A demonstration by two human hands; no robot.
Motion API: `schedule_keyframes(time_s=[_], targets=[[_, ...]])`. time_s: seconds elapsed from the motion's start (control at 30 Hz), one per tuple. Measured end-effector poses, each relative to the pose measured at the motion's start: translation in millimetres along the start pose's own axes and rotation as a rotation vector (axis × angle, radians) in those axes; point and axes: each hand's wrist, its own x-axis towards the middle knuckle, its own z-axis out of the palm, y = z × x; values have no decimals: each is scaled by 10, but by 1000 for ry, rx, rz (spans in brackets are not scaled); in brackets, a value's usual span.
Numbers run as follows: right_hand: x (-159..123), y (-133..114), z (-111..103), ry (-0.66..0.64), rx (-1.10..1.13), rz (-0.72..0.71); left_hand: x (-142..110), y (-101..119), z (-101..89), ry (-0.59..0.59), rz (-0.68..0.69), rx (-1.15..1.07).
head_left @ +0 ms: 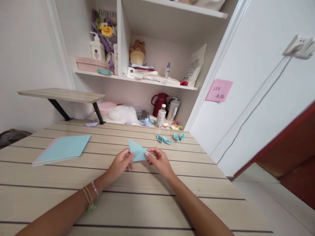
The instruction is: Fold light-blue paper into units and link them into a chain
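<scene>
A light blue sheet of paper (pixel 136 150), partly folded into a pointed shape, is held just above the wooden table (pixel 147 203). My left hand (pixel 121 163) pinches its left lower edge with closed fingers. My right hand (pixel 159 160) pinches its right side, fingers curled over the fold. The paper's tip points up and away from me. Thread bracelets sit on my left wrist.
A stack of blue and pink paper sheets (pixel 62 149) lies at the left. Several small folded blue pieces (pixel 169 138) sit beyond my hands. At the table's back stand a plastic bottle (pixel 161 116), a red jug (pixel 159 103) and shelves. A pink sticky note (pixel 219 90) hangs on the right wall.
</scene>
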Motion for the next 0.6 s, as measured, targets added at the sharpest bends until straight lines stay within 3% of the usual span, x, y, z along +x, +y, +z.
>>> schedule_keyframes(time_s=[0.2, 0.6], targets=[[-18, -39, 1, -55, -34, -19, 0, 2, -21, 31, 9, -89], [-42, -108, -19, -186, 177, 162, -3, -38, -34, -52, -97, -260]])
